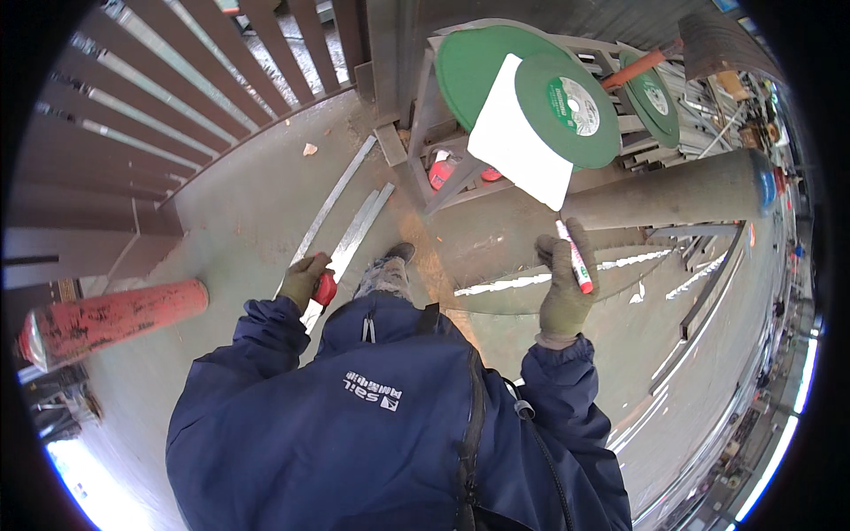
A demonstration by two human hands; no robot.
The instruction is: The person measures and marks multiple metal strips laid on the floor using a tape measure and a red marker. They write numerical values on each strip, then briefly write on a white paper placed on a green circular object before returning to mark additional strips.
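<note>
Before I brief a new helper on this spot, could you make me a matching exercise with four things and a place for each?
Things
1. Marker
2. Red object
3. Red cylinder
4. White sheet

Places
A. At the left side of the view, its paint worn in dark patches
B. Partly covered by a round green disc
C. In the right hand
D. In the left hand

Right pairs: 1-C, 2-D, 3-A, 4-B
</note>
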